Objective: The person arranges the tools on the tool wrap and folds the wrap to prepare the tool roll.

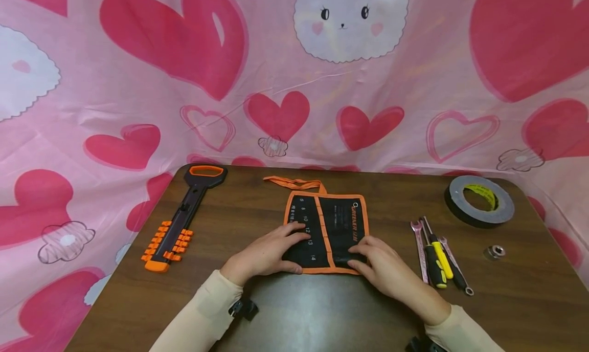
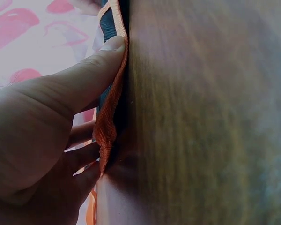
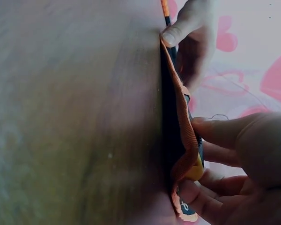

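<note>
A black fabric tool pouch (image 1: 342, 224) with orange edging and printed size numbers lies on the table in the middle of the head view. My left hand (image 1: 271, 249) rests on its left half, fingers spread, the thumb along the near edge. On the lower right of the pouch lie the fingertips of my right hand (image 1: 382, 265), thumb and forefinger a little apart. The right wrist view shows the wavy orange edging (image 3: 182, 117) and a small rounded yellow bit (image 3: 196, 171) between the right fingers.
An orange strap (image 1: 299, 182) trails from the pouch's far edge. At the left lies a black and orange tool rack (image 1: 179, 229) with orange clips. To the right are wrenches (image 1: 420, 249), yellow-black screwdrivers (image 1: 440, 257), a small metal socket (image 1: 497, 251) and a tape roll (image 1: 501, 206).
</note>
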`<control>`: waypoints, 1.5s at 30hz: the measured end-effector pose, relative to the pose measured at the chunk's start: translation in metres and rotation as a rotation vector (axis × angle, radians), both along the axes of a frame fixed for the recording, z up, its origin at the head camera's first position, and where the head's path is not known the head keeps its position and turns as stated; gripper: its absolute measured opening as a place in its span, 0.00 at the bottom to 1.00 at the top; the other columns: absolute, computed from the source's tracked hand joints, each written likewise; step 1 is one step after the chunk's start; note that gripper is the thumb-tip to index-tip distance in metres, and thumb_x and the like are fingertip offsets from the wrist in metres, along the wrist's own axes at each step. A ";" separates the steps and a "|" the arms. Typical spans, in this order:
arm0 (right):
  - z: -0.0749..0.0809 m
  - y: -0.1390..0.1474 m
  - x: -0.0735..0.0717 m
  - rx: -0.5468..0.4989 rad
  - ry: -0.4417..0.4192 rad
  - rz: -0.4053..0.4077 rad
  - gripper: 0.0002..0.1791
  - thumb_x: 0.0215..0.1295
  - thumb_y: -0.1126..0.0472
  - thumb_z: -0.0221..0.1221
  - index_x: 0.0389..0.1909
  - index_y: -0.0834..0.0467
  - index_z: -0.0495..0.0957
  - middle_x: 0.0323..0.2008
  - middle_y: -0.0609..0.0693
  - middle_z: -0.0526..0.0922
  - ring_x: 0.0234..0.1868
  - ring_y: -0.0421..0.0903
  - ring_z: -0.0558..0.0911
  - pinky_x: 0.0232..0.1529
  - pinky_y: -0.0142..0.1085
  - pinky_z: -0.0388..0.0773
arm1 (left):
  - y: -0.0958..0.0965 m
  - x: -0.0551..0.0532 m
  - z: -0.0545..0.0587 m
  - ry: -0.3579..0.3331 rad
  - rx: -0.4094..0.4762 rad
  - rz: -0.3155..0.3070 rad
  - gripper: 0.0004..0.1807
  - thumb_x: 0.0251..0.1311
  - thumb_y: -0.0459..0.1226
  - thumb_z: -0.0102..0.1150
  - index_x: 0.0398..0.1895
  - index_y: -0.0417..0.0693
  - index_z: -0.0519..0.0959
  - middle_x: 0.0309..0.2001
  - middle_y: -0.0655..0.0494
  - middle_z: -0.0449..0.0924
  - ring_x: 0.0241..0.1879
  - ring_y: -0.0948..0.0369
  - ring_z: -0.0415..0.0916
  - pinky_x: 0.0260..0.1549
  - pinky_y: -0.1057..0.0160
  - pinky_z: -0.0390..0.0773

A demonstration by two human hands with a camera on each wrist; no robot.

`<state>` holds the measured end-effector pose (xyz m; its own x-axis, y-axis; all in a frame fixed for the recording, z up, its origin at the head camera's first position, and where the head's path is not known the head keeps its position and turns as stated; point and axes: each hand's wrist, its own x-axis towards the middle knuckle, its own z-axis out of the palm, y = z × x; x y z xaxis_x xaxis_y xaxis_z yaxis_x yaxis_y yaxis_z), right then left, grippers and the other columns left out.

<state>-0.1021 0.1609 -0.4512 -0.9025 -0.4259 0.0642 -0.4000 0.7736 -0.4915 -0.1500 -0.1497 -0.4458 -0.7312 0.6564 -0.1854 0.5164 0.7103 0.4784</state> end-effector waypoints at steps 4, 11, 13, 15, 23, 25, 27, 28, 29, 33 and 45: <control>0.010 -0.004 0.002 0.033 -0.085 -0.025 0.15 0.66 0.53 0.76 0.49 0.55 0.90 0.43 0.44 0.84 0.43 0.40 0.79 0.47 0.44 0.83 | 0.001 0.000 0.000 -0.001 -0.003 -0.003 0.43 0.64 0.55 0.76 0.80 0.59 0.71 0.84 0.52 0.60 0.83 0.48 0.60 0.79 0.42 0.67; 0.012 -0.010 0.003 0.056 -0.052 -0.004 0.12 0.67 0.55 0.75 0.47 0.54 0.92 0.40 0.41 0.83 0.41 0.39 0.79 0.44 0.39 0.82 | 0.002 0.000 -0.002 0.000 0.002 -0.012 0.42 0.64 0.55 0.75 0.80 0.59 0.71 0.84 0.52 0.60 0.83 0.48 0.61 0.79 0.42 0.67; 0.012 -0.011 0.002 0.055 -0.056 -0.009 0.11 0.66 0.55 0.75 0.47 0.54 0.92 0.39 0.41 0.83 0.41 0.39 0.78 0.44 0.39 0.81 | 0.001 0.000 -0.002 0.001 0.007 -0.010 0.42 0.64 0.55 0.76 0.80 0.59 0.71 0.84 0.52 0.60 0.83 0.48 0.61 0.79 0.42 0.67; 0.013 -0.013 0.002 0.055 -0.061 -0.016 0.11 0.66 0.55 0.75 0.47 0.54 0.92 0.39 0.41 0.83 0.41 0.38 0.78 0.44 0.39 0.81 | 0.001 0.000 -0.003 0.007 0.008 -0.010 0.42 0.64 0.55 0.75 0.80 0.59 0.71 0.84 0.52 0.60 0.83 0.48 0.60 0.79 0.42 0.67; 0.014 -0.015 0.003 0.060 -0.072 -0.016 0.11 0.66 0.56 0.76 0.46 0.55 0.92 0.37 0.41 0.81 0.37 0.38 0.75 0.39 0.35 0.77 | 0.000 0.000 -0.003 0.011 0.000 -0.008 0.42 0.64 0.56 0.75 0.80 0.59 0.71 0.84 0.52 0.60 0.82 0.48 0.61 0.79 0.43 0.68; 0.014 -0.015 0.003 0.063 -0.060 -0.018 0.11 0.66 0.56 0.76 0.46 0.55 0.92 0.36 0.41 0.81 0.37 0.38 0.76 0.39 0.36 0.78 | 0.000 0.000 -0.003 0.008 0.003 -0.006 0.42 0.64 0.56 0.75 0.80 0.59 0.71 0.84 0.52 0.60 0.82 0.49 0.61 0.79 0.43 0.68; 0.013 -0.014 0.003 0.067 -0.046 -0.020 0.10 0.65 0.56 0.76 0.45 0.55 0.92 0.36 0.42 0.82 0.38 0.38 0.77 0.40 0.37 0.79 | 0.001 0.000 -0.002 0.005 0.005 -0.004 0.42 0.64 0.55 0.75 0.80 0.59 0.72 0.84 0.52 0.60 0.82 0.49 0.61 0.79 0.43 0.67; 0.013 -0.014 0.004 0.068 -0.040 -0.020 0.10 0.65 0.56 0.76 0.44 0.55 0.92 0.36 0.42 0.82 0.38 0.38 0.77 0.40 0.38 0.80 | 0.001 0.000 -0.002 0.004 0.006 -0.002 0.42 0.64 0.55 0.75 0.80 0.59 0.72 0.84 0.52 0.60 0.82 0.49 0.61 0.79 0.43 0.67; 0.013 -0.014 0.004 0.069 -0.039 -0.020 0.10 0.65 0.56 0.76 0.44 0.55 0.91 0.36 0.42 0.82 0.38 0.38 0.78 0.41 0.38 0.80 | 0.001 0.001 -0.002 0.001 0.006 -0.001 0.42 0.64 0.55 0.75 0.80 0.59 0.72 0.84 0.53 0.60 0.82 0.49 0.61 0.79 0.43 0.67; 0.013 -0.015 0.003 0.069 -0.037 -0.010 0.10 0.66 0.57 0.76 0.44 0.55 0.91 0.36 0.42 0.81 0.37 0.38 0.77 0.40 0.37 0.79 | 0.001 0.001 -0.002 0.000 0.003 -0.001 0.42 0.64 0.55 0.75 0.80 0.60 0.71 0.84 0.53 0.60 0.82 0.49 0.61 0.79 0.43 0.68; 0.010 -0.016 0.001 0.066 0.030 0.053 0.09 0.67 0.58 0.75 0.44 0.56 0.91 0.36 0.41 0.80 0.38 0.37 0.77 0.41 0.38 0.81 | 0.000 0.000 -0.003 0.004 0.001 -0.002 0.41 0.65 0.55 0.75 0.80 0.59 0.72 0.84 0.53 0.60 0.83 0.49 0.60 0.79 0.42 0.68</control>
